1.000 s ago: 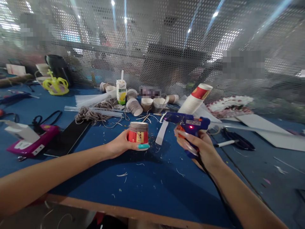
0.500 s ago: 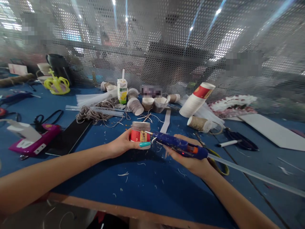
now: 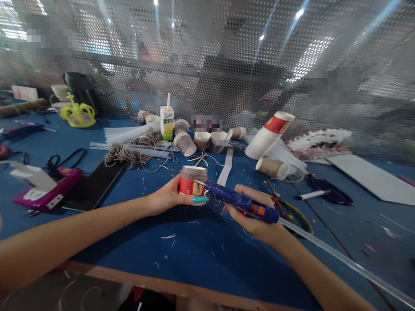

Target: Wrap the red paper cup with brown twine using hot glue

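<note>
Paper cup [image 3: 188, 186], red-labelled with cord around its upper part, sits in the curled left hand [image 3: 177, 193], above the blue worktop [image 3: 201, 276]; the right hand [image 3: 251, 211], closed around a glue gun [image 3: 240, 200], points its nozzle at the cup.

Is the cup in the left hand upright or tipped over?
Upright: the cup is in the left hand, its rim uppermost and roughly level, above the wound cord.

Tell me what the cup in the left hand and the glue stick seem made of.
Cup: probably paper, smooth red printed band, with matte grey-brown cord, likely cotton or similar, coiled around its top.
Glue stick: likely translucent hot-melt plastic, smooth, judging by its cloudy see-through look.
</note>
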`<state>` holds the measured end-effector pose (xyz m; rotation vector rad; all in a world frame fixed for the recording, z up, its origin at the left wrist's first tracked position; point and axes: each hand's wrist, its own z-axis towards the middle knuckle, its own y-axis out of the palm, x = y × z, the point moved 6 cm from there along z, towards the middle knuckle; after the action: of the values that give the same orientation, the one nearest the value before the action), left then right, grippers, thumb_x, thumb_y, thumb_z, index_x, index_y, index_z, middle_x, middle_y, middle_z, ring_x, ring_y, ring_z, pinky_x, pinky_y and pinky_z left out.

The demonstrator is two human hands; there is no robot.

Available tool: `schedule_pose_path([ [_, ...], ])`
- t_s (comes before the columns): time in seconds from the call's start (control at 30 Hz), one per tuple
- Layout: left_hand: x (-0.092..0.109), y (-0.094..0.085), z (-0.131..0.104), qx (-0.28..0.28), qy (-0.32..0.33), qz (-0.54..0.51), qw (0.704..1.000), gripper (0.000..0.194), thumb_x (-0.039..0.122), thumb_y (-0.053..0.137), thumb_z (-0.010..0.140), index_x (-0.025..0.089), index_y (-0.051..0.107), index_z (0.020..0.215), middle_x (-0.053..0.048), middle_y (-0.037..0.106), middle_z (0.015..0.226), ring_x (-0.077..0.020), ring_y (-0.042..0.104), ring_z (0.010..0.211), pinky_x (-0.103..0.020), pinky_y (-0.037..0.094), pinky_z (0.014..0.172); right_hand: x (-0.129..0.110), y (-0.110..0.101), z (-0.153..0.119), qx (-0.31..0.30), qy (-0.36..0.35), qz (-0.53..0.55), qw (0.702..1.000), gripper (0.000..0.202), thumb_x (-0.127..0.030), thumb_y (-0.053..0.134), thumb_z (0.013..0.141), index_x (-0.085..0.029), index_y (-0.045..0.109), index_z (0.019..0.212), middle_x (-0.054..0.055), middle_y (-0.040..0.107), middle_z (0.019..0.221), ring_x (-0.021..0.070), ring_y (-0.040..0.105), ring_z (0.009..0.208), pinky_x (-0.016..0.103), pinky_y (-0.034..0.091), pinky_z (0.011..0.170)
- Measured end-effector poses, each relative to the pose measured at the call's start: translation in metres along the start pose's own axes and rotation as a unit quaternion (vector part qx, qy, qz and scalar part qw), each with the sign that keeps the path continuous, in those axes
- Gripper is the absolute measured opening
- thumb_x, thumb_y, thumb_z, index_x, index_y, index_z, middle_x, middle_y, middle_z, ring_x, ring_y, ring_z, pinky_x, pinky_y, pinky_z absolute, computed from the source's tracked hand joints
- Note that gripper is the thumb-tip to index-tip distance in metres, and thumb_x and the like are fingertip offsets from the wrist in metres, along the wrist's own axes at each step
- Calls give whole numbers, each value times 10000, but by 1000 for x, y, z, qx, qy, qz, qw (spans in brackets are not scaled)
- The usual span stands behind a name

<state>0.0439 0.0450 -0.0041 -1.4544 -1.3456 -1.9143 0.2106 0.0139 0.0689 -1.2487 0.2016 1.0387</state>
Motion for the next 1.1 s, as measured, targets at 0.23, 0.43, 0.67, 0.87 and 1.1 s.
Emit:
schedule_pose_path([
  [0.23, 1, 1, -2, 8, -3, 9, 1000, 642, 213, 893, 530, 166, 576, 1086, -59, 691, 967, -206, 667, 887, -415, 485, 915, 1, 0, 0, 2, 21, -16, 1000, 150, -206, 584, 712, -195, 509, 582, -20, 561, 524, 105, 484, 475, 231, 372, 468],
  [0.43, 3, 2, -2, 11, -5, 0, 1000, 629, 184, 894, 522, 163, 581, 1067, -58, 693, 959, -196, 668, 872, -402, 489, 908, 0, 1, 0, 12, 18, -12, 1000, 177, -186, 587, 688, -205, 470, 557, -38, 509, 481, 99, 444, 457, 232, 338, 458],
  [0.67, 3, 1, -2, 9, -11, -6, 1000, 648, 190, 902, 508, 160, 574, 1067, -53, 695, 954, -172, 660, 855, -379, 508, 881, 0, 0, -1, 9, 24, -14, 1000, 174, -174, 569, 697, -204, 473, 555, -40, 488, 472, 97, 437, 451, 231, 337, 451],
  [0.87, 2, -2, -2, 24, -13, -7, 1000, 646, 194, 906, 499, 154, 584, 1057, -64, 696, 967, -185, 662, 876, -378, 505, 892, 1, -1, -1, 14, 36, -8, 999, 181, -178, 576, 686, -206, 463, 548, -42, 481, 476, 96, 430, 446, 234, 335, 446],
  [1.1, 1, -4, 0, 26, -9, 1, 1000, 622, 193, 896, 521, 161, 593, 1064, -69, 699, 983, -199, 667, 897, -394, 490, 922, 0, -2, -1, 14, 40, -8, 999, 195, -175, 572, 690, -213, 445, 547, -47, 470, 460, 94, 419, 445, 234, 330, 445],
])
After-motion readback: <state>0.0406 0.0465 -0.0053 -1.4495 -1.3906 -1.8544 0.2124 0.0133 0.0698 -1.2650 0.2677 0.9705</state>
